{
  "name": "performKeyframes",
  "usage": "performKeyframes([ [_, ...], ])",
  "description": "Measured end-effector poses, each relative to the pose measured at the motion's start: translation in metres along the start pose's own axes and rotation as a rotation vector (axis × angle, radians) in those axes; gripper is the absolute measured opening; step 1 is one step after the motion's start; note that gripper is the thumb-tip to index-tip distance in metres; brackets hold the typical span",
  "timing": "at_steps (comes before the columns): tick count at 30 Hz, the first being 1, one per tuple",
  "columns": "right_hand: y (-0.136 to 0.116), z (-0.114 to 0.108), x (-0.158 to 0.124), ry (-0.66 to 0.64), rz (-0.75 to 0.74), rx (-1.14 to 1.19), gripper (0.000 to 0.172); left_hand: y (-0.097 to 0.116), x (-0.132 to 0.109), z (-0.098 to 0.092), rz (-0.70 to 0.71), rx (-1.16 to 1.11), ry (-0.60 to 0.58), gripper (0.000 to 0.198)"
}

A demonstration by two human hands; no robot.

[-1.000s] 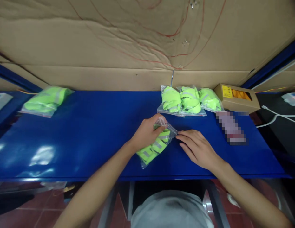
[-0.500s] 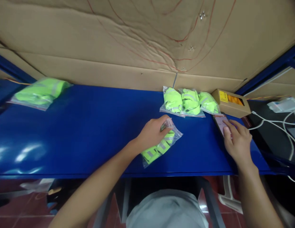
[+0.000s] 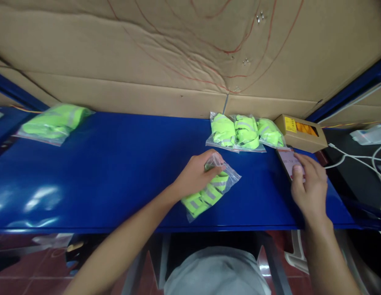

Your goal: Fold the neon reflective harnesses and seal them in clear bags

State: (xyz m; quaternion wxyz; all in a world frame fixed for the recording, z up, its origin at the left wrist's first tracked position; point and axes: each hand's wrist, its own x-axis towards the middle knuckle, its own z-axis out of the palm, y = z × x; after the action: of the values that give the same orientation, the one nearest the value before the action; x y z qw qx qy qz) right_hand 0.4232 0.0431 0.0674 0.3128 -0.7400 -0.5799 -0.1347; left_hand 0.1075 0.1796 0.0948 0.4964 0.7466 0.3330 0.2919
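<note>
My left hand [image 3: 202, 173] is closed on a clear zip bag [image 3: 205, 196] with a folded neon-yellow reflective vest or band inside. The bag is tilted on the blue table, its transparent end sticking out to the right of my fingers. At the right, my right hand [image 3: 310, 184] is over the lower right side of a phone [image 3: 288, 162] that lies flat with its screen lit. Its fingers are partly stretched and apart, the thumb over the screen. Whether they touch the glass is hard to tell.
Three similar neon-yellow bags [image 3: 246, 132] sit in a row at the table's back. Beside them is a brown windowed box [image 3: 301, 133]. Another neon bag [image 3: 57, 122] lies far left. White cables [image 3: 356, 157] run at the right. A cardboard wall [image 3: 132, 92] rises behind the blue table [image 3: 123, 159].
My right hand's index finger has drawn off the phone screen toward its right edge, uncovering large digits. My left hand keeps its hold on the bag, which has shifted slightly.
</note>
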Motion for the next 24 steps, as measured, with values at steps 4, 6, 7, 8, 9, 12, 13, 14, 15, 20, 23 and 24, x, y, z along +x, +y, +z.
performKeyframes([
  [4,-0.057,-0.008,-0.023,-0.291,0.047,0.545,0.047,0.014,-0.010,0.015,-0.035,-0.245,0.115,0.027],
  [6,-0.082,-0.009,-0.034,-0.370,0.036,0.691,0.049,0.020,-0.015,0.024,-0.067,-0.282,0.130,0.027],
  [7,-0.091,-0.007,-0.037,-0.380,0.069,0.737,0.042,0.022,-0.017,0.028,-0.084,-0.301,0.112,0.027],
  [8,-0.098,-0.006,-0.039,-0.370,0.118,0.773,0.034,0.023,-0.019,0.030,-0.100,-0.327,0.080,0.028],
  [9,-0.102,-0.003,-0.040,-0.354,0.174,0.801,0.025,0.023,-0.019,0.032,-0.114,-0.359,0.044,0.030],
  [12,-0.104,0.003,-0.038,-0.335,0.307,0.853,0.013,0.019,-0.013,0.028,-0.159,-0.457,-0.059,0.039],
  [13,-0.102,0.004,-0.036,-0.355,0.326,0.866,0.015,0.016,-0.010,0.024,-0.172,-0.476,-0.095,0.040],
  [14,-0.100,0.004,-0.034,-0.385,0.341,0.880,0.016,0.014,-0.006,0.020,-0.183,-0.484,-0.133,0.041],
  [15,-0.098,0.004,-0.031,-0.424,0.349,0.897,0.017,0.012,-0.002,0.014,-0.189,-0.483,-0.170,0.040],
  [20,-0.090,0.003,-0.003,-0.656,0.300,0.973,0.022,0.001,0.007,-0.012,-0.171,-0.388,-0.220,0.028],
  [23,-0.089,0.013,0.022,-0.772,0.232,0.944,0.026,-0.007,0.006,-0.020,-0.192,-0.364,-0.121,0.027],
  [24,-0.090,0.019,0.031,-0.800,0.216,0.921,0.027,-0.009,0.005,-0.021,-0.202,-0.366,-0.089,0.027],
])
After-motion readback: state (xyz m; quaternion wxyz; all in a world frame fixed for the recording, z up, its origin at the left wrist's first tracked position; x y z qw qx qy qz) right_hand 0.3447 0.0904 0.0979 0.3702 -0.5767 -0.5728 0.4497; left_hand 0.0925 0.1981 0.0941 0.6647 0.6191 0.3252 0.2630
